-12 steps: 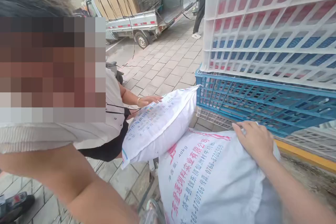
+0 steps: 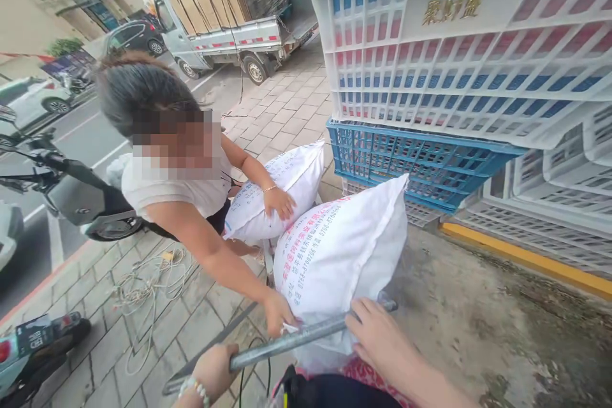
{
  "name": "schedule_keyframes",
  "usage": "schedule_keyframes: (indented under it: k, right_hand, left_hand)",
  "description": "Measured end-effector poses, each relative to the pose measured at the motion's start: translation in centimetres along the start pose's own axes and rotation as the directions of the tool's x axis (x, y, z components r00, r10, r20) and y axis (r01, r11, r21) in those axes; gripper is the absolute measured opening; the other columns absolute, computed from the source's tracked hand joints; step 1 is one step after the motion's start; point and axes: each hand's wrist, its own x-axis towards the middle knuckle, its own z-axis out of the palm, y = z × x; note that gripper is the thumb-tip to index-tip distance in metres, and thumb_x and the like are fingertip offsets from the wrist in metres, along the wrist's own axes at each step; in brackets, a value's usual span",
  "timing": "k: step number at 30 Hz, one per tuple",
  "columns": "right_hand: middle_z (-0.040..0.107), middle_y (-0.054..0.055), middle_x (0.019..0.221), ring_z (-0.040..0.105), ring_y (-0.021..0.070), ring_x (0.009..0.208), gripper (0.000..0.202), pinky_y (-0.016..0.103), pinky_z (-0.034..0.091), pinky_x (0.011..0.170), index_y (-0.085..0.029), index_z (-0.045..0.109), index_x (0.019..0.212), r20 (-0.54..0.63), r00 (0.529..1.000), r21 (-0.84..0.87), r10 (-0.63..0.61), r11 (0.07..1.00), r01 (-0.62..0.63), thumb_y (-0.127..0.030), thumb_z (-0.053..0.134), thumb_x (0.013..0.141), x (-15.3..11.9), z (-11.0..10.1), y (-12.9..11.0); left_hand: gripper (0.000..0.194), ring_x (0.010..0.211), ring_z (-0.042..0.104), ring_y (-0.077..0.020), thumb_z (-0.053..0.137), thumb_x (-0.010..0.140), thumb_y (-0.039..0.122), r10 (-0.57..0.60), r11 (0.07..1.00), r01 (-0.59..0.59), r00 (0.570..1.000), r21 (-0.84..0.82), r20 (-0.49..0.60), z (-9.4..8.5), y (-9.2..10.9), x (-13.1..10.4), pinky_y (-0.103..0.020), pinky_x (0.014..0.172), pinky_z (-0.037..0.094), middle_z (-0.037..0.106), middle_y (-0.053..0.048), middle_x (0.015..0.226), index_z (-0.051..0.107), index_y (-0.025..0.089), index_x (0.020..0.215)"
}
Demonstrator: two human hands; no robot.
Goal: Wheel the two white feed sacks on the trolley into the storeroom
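Observation:
Across the bottom centre runs a grey metal bar (image 2: 294,340), with my left hand (image 2: 216,368) closed round its left end; a beaded bracelet is on that wrist. My right hand (image 2: 375,335) has its fingers curled over the bar further right, against the lower part of a white printed feed sack (image 2: 342,248). The sack leans beyond the bar, its stitched corner pointing up. Behind it lies a second feed sack (image 2: 282,188). A co-worker bends over both sacks, one hand (image 2: 281,203) on the rear sack and the other (image 2: 280,312) at the front sack's lower left corner.
Stacked white crates (image 2: 449,57) and a blue crate (image 2: 411,162) stand close on the right, above a yellow edge (image 2: 516,255). Loose rope (image 2: 153,280) lies on the paving at left. A scooter (image 2: 90,194) and a loaded truck (image 2: 229,38) are further off.
My right hand has left the top of the front sack and is now on the bar. My left hand has come into view. The co-worker appears further away, bending lower, hands on both sacks.

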Motion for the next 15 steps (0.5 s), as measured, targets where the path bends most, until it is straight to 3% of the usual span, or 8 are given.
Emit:
schedule_keyframes:
  k: [2, 6, 9, 15]
  right_hand:
    - [0.056, 0.008, 0.101, 0.053, 0.0211, 0.095, 0.016, 0.036, 0.045, 0.081, -0.015, 0.058, 0.096, -0.003, 0.999, -0.074, 0.036, 0.997, -0.036, -0.015, 0.053, 0.082, 2.4, 0.3, -0.6]
    - [0.058, 0.006, 0.095, 0.056, 0.0166, 0.088, 0.023, 0.038, 0.047, 0.080, -0.012, 0.053, 0.106, 0.022, 1.000, -0.203, -0.006, 0.979, 0.011, -0.026, 0.048, 0.088, 5.7, -0.2, 1.0]
    - [0.058, 0.006, 0.095, 0.057, 0.0157, 0.086, 0.025, 0.037, 0.049, 0.079, -0.012, 0.054, 0.105, 0.048, 0.997, -0.286, -0.059, 0.956, 0.071, -0.030, 0.051, 0.087, 6.4, -0.7, 2.3]
    - [0.058, 0.005, 0.096, 0.057, 0.0155, 0.086, 0.025, 0.036, 0.048, 0.079, -0.012, 0.053, 0.106, 0.030, 0.991, -0.357, -0.130, 0.925, 0.132, -0.028, 0.051, 0.087, 6.6, -0.8, 3.3]
  left_hand:
    - [0.014, 0.082, 0.059, -0.0157, 0.059, 0.079, 0.027, -0.061, 0.983, 0.064, 0.998, 0.170, -0.024, 0.7, 0.7, 0.7, -0.038, 0.080, 0.047, 0.062, -0.002, 0.081, 0.060, 0.013, 0.076]
    - [0.027, 0.095, 0.056, -0.0187, 0.052, 0.084, 0.033, -0.109, 0.957, 0.134, 0.988, 0.258, -0.111, 1.4, 2.1, 1.1, -0.039, 0.082, 0.048, 0.057, -0.007, 0.108, 0.056, 0.016, 0.104]
    - [0.031, 0.098, 0.055, -0.0197, 0.052, 0.084, 0.033, -0.125, 0.953, 0.166, 0.977, 0.254, -0.170, 1.4, 3.0, 1.1, -0.039, 0.082, 0.048, 0.055, -0.008, 0.114, 0.053, 0.017, 0.111]
    - [0.027, 0.096, 0.056, -0.0190, 0.052, 0.084, 0.032, -0.118, 0.941, 0.183, 0.965, 0.284, -0.232, 0.8, 4.8, 2.6, -0.041, 0.083, 0.047, 0.058, -0.007, 0.108, 0.056, 0.015, 0.104]
